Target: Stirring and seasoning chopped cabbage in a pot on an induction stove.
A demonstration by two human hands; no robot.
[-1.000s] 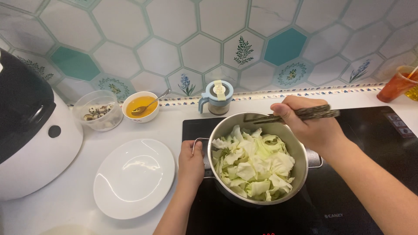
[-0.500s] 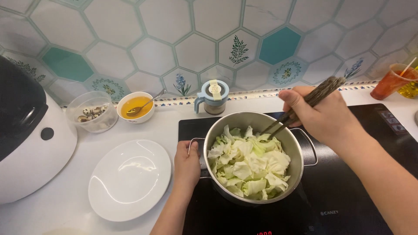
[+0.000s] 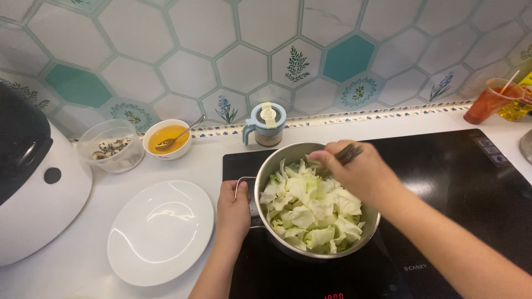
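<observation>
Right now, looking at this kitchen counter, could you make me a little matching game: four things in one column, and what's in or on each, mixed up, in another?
Things:
1. pot
2. small bowl
3. clear tub
4. white plate

Contents:
A. yellow liquid and a spoon
B. nothing on it
C. chopped cabbage
D. small speckled eggs

Pairs: 1-C, 2-A, 3-D, 4-B

The left hand holds the pot's handle; the right hand holds chopsticks over the cabbage.
</observation>
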